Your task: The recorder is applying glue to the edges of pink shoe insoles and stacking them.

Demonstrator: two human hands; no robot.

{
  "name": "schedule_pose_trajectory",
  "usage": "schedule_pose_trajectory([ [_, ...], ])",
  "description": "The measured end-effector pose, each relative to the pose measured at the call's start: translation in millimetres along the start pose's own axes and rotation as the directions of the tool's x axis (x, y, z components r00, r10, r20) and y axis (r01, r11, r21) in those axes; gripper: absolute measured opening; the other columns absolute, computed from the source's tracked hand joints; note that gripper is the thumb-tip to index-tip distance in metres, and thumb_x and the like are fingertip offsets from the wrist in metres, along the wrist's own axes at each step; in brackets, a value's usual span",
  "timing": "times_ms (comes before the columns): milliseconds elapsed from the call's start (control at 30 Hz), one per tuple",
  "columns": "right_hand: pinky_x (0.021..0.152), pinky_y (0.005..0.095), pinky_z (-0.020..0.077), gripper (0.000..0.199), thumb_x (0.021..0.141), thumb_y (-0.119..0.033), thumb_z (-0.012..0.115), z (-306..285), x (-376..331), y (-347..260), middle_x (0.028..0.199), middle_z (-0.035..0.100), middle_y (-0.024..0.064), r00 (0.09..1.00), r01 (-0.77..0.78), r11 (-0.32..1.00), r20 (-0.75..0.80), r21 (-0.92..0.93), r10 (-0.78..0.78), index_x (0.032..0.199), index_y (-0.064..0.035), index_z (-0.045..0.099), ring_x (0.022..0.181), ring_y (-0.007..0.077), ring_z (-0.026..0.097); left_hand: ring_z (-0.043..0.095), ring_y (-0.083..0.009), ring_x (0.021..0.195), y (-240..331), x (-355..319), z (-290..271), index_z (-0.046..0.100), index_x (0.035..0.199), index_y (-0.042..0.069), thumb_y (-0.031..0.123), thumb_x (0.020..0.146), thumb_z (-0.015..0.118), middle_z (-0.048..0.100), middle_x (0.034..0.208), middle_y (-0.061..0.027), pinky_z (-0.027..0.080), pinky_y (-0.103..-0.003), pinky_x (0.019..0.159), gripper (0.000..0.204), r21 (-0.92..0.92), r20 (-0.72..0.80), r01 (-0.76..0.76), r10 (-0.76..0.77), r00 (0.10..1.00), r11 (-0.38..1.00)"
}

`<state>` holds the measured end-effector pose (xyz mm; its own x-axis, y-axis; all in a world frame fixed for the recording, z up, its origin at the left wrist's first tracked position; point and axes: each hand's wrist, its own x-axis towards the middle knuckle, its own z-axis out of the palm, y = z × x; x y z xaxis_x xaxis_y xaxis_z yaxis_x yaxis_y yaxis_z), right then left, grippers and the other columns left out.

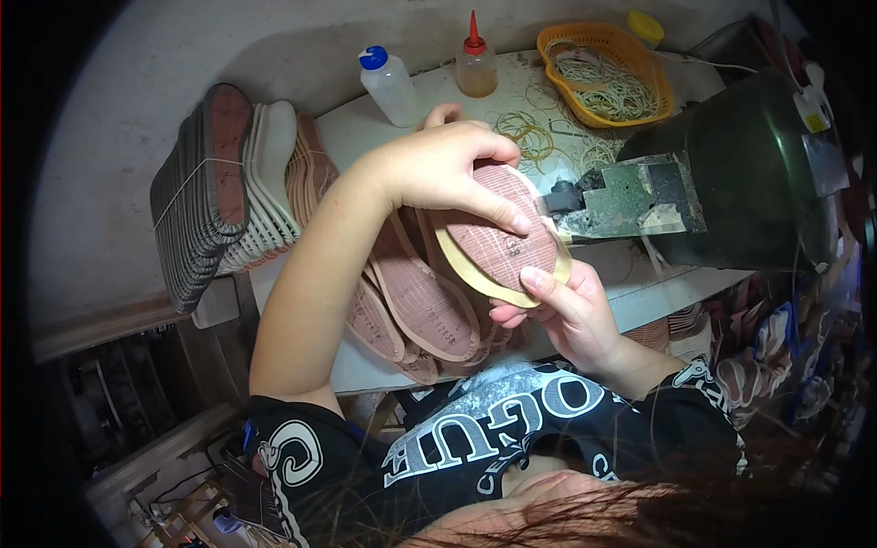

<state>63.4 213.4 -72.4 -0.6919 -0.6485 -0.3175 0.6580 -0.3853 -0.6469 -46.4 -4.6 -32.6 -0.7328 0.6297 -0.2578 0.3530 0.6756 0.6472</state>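
Between my two hands is a reddish-brown shoe insole [498, 228] with a pale yellow layer [461, 267] showing along its edge. My left hand [448, 169] grips its upper end, thumb lying across the brown face. At the lower right end, my right hand [577, 315] pinches it, thumb on top and fingers underneath. The insole's right edge is close to the machine's small dark head [564, 196]; I cannot tell whether they touch. Below my left forearm, a pile of similar brown insoles [425, 306] lies overlapping on the white table [343, 142].
A dark green machine [749, 164] with a worn metal plate [626, 201] stands at right. Behind are a blue-capped bottle [388, 89], a red-tipped bottle [476, 71], loose rubber bands [525, 137] and an orange basket [630, 119]. Tied grey insoles [187, 205] and white ones [269, 173] stand left.
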Motion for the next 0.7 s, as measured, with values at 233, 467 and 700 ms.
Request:
schedule_pose_trajectory([
  [233, 0.081, 0.0327, 0.0556, 0.035, 0.099, -0.021, 0.047, -4, 1, -11, 0.109, 0.063, 0.0191, 1.0, -0.005, 0.995, 0.009, -0.096, 0.006, 0.118, 0.0088, 0.053, 0.093, 0.0261, 0.067, 0.045, -0.0233, 0.088, 10, 5, -15, 0.063, 0.08, 0.007, 0.052, 0.068, 0.077, 0.056, 0.075, -0.0055, 0.037, -0.034, 0.081, 0.048, 0.09, 0.06, 0.055, -0.061, 0.996, 0.994],
  [467, 0.084, 0.0335, 0.0543, 0.038, 0.1, -0.024, 0.045, -6, 3, -16, 0.106, 0.064, 0.0202, 0.998, -0.049, 0.985, 0.018, -0.163, 0.052, 0.115, 0.0098, 0.055, 0.093, 0.0256, 0.067, 0.04, -0.0241, 0.087, -1, 4, -16, 0.063, 0.079, 0.009, 0.053, 0.07, 0.075, 0.053, 0.068, -0.005, 0.036, -0.036, 0.08, 0.047, 0.037, 0.092, 0.031, -0.035, 0.995, 0.999],
  [700, 0.081, 0.0328, 0.0551, 0.038, 0.101, -0.024, 0.043, -3, 6, -18, 0.103, 0.065, 0.0204, 1.0, 0.0, 0.984, -0.017, -0.179, -0.003, 0.115, 0.0097, 0.055, 0.088, 0.0248, 0.068, 0.038, -0.0278, 0.089, 3, -7, -16, 0.062, 0.08, 0.009, 0.059, 0.072, 0.07, 0.055, 0.069, -0.0062, 0.035, -0.039, 0.082, 0.051, 0.103, 0.062, 0.166, -0.173, 0.983, 0.981],
])
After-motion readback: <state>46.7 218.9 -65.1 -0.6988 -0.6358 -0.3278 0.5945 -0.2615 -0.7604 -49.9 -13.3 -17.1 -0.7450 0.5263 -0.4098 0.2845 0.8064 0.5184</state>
